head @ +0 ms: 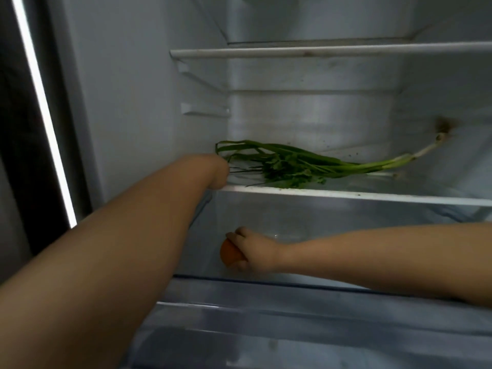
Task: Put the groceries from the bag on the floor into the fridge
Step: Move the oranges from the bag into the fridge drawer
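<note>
Orange fruit [229, 255], lower centre, gripped in my right hand [251, 253], may roll once freed; left fingers hidden.

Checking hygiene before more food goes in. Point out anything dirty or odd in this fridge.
Dark specks and a brownish smear mark the back wall beside the roots of the loose greens. Nothing is spilled or broken.

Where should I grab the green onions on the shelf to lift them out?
Grip the green onions by the firm pale stalks near the roots, at the right. Come from the open front, above the shelf, pinching across the bunch; the leafy left ends are limp.
</note>
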